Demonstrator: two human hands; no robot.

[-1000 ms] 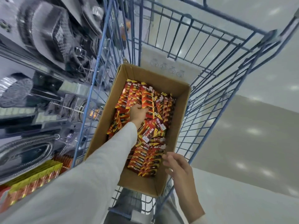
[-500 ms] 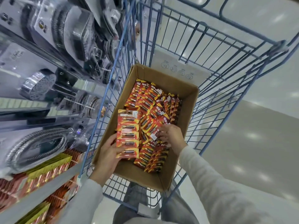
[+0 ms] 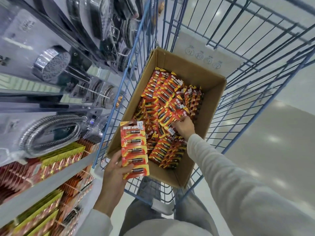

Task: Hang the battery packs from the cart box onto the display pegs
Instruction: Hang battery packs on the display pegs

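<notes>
A brown cardboard box (image 3: 207,82) stands in the blue wire cart (image 3: 242,53), holding several red and orange battery packs (image 3: 163,92) in a loose heap. My left hand (image 3: 114,172) grips the lower end of a long red strip of battery packs (image 3: 133,147), held flat above the box's near left corner. My right hand (image 3: 183,126) is down inside the box, its fingers curled onto packs in the middle of the heap. Display rows of red and yellow battery packs (image 3: 56,160) hang at the lower left.
Shelving on the left carries a shower head (image 3: 51,65), a coiled metal hose (image 3: 49,132) and other packaged hardware. A grey shelf edge (image 3: 46,183) runs between the hanging rows. My legs (image 3: 146,215) stand behind the cart. Pale floor lies to the right.
My left hand has lifted the strip of packs out of the box toward the near left corner. My right hand went from the box's near rim into the heap of packs.
</notes>
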